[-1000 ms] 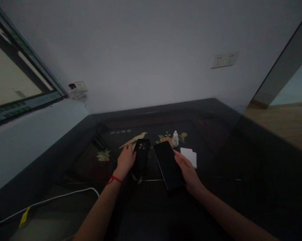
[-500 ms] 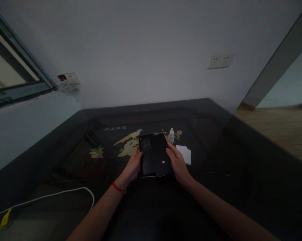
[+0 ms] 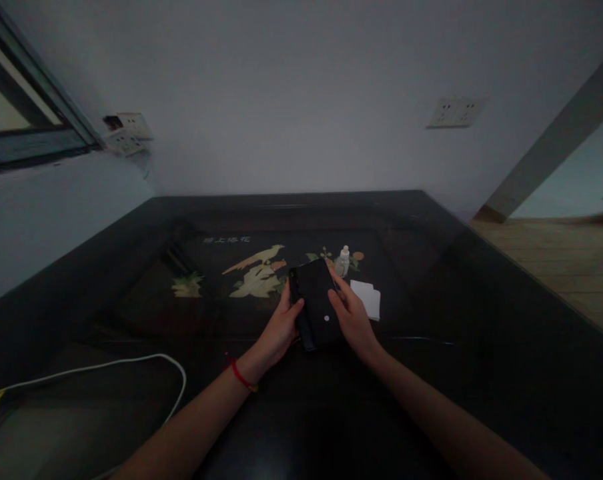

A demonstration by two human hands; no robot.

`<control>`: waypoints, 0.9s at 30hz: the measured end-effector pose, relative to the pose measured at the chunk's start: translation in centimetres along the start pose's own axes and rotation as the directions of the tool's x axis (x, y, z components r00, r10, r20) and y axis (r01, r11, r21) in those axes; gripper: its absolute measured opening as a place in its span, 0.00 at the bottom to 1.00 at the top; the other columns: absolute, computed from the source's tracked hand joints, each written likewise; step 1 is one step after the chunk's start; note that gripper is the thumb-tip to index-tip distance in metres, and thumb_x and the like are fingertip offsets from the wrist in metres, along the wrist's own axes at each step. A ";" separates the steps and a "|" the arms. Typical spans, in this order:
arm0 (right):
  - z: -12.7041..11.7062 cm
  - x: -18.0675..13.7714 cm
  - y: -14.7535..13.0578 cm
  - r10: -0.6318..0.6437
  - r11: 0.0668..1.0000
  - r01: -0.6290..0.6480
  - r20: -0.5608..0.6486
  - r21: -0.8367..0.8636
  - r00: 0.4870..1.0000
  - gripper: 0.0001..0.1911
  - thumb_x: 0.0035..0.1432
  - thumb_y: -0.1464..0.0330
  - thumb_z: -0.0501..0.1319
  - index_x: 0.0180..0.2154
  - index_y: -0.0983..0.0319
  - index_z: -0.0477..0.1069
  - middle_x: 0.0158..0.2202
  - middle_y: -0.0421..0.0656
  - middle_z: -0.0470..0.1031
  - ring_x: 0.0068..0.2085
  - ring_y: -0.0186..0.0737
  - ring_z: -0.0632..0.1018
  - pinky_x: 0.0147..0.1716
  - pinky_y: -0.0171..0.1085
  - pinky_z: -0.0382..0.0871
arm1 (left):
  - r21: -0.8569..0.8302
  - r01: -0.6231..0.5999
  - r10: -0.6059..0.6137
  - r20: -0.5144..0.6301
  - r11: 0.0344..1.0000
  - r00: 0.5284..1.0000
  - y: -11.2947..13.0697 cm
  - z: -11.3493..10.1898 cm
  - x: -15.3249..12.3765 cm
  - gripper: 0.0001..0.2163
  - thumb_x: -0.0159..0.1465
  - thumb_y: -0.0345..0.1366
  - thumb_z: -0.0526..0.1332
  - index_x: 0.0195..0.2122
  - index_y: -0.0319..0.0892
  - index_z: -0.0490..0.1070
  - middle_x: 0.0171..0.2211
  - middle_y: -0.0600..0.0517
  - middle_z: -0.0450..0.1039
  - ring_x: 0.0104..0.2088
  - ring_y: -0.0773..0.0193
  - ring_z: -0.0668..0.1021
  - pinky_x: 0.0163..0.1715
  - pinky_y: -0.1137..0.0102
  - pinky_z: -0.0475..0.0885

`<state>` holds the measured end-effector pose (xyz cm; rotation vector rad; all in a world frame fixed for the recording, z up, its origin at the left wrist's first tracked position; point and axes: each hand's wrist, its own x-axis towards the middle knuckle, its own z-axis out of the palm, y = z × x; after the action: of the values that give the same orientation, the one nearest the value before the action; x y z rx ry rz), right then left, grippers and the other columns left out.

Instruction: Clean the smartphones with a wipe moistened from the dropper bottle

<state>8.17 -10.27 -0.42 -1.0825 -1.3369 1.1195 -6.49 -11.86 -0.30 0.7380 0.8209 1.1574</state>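
Observation:
A black phone (image 3: 317, 293) lies with a black phone case (image 3: 300, 319) along its left side, over the dark glass table (image 3: 481, 373). My left hand (image 3: 280, 328) grips the case's left edge, with a red string on its wrist. My right hand (image 3: 349, 319) holds the phone from the right, thumb on its face. A small white dot shows on the phone's dark surface. Both hands are closed around the pair.
A small white dropper bottle (image 3: 342, 261) stands just behind the phone. White folded wipes (image 3: 366, 299) lie to the right of my right hand. A white cable (image 3: 106, 373) loops at the left. Wall sockets (image 3: 454, 112) sit on the back wall.
The phone and case lay side by side a second ago. Both hands have since brought them together, and the view has shifted slightly.

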 end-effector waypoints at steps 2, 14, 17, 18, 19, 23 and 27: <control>-0.2 0.1 0.0 0.017 1.000 -0.016 0.029 -0.006 0.999 0.29 0.56 0.59 0.55 0.59 0.54 0.55 0.55 0.42 0.66 0.51 0.44 0.71 0.49 0.45 0.65 | 0.013 -0.002 0.002 0.000 1.000 1.000 0.0 0.1 -0.1 0.30 0.61 0.35 0.57 0.61 0.61 0.45 0.61 0.56 0.54 0.55 0.60 0.68 0.51 0.61 0.67; 0.2 -0.2 -0.9 0.070 0.996 -0.072 -0.026 -0.061 0.997 0.28 0.57 0.59 0.53 0.59 0.56 0.56 0.46 0.43 0.73 0.47 0.46 0.73 0.42 0.45 0.69 | -0.033 0.047 -0.049 -0.048 0.998 0.998 0.3 1.8 -1.0 0.40 0.58 0.29 0.59 0.62 0.63 0.34 0.61 0.55 0.55 0.54 0.62 0.69 0.53 0.62 0.66; 0.6 -0.4 -1.0 0.050 0.995 -0.052 -0.025 -0.084 0.998 0.28 0.57 0.60 0.53 0.59 0.55 0.56 0.45 0.43 0.74 0.46 0.46 0.72 0.42 0.44 0.68 | -0.054 0.038 -0.039 -0.026 0.998 0.999 0.3 2.0 -1.2 0.43 0.56 0.26 0.59 0.61 0.66 0.32 0.62 0.56 0.53 0.55 0.63 0.67 0.54 0.62 0.64; 0.7 -0.4 -1.0 0.045 0.995 -0.046 -0.018 -0.089 0.999 0.27 0.57 0.60 0.53 0.58 0.55 0.57 0.44 0.43 0.74 0.46 0.45 0.73 0.42 0.44 0.68 | -0.047 0.040 -0.041 -0.018 0.998 0.999 0.3 2.0 -1.3 0.43 0.56 0.26 0.59 0.61 0.66 0.31 0.62 0.56 0.53 0.55 0.62 0.68 0.54 0.61 0.64; 0.8 -0.5 -1.0 0.041 0.995 -0.041 -0.009 -0.095 0.999 0.27 0.57 0.60 0.53 0.58 0.54 0.57 0.44 0.43 0.74 0.45 0.45 0.73 0.41 0.43 0.68 | -0.038 0.046 -0.046 -0.009 0.998 0.999 0.3 1.9 -1.3 0.43 0.56 0.26 0.59 0.61 0.65 0.30 0.61 0.55 0.54 0.54 0.61 0.68 0.53 0.60 0.65; 0.9 -0.4 -1.1 0.029 0.989 -0.026 0.015 -0.146 0.999 0.27 0.58 0.59 0.52 0.59 0.55 0.56 0.38 0.43 0.76 0.37 0.42 0.75 0.36 0.41 0.68 | -0.011 0.044 -0.044 0.003 0.999 0.999 0.2 1.6 -1.2 0.44 0.56 0.26 0.61 0.62 0.64 0.31 0.60 0.54 0.56 0.53 0.59 0.69 0.52 0.57 0.65; -0.1 0.1 -1.4 0.024 0.957 -0.002 0.069 -0.292 0.997 0.28 0.59 0.58 0.50 0.59 0.59 0.56 0.20 0.38 0.69 0.20 0.37 0.68 0.23 0.36 0.61 | 0.008 -0.006 0.006 -0.028 1.000 1.000 0.1 1.4 -1.0 0.42 0.56 0.30 0.62 0.62 0.61 0.35 0.61 0.52 0.55 0.54 0.58 0.68 0.52 0.57 0.66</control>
<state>8.21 -10.44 1.01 -1.2745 -1.5900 0.9985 -5.53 -12.94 0.65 0.7330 0.8477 1.1725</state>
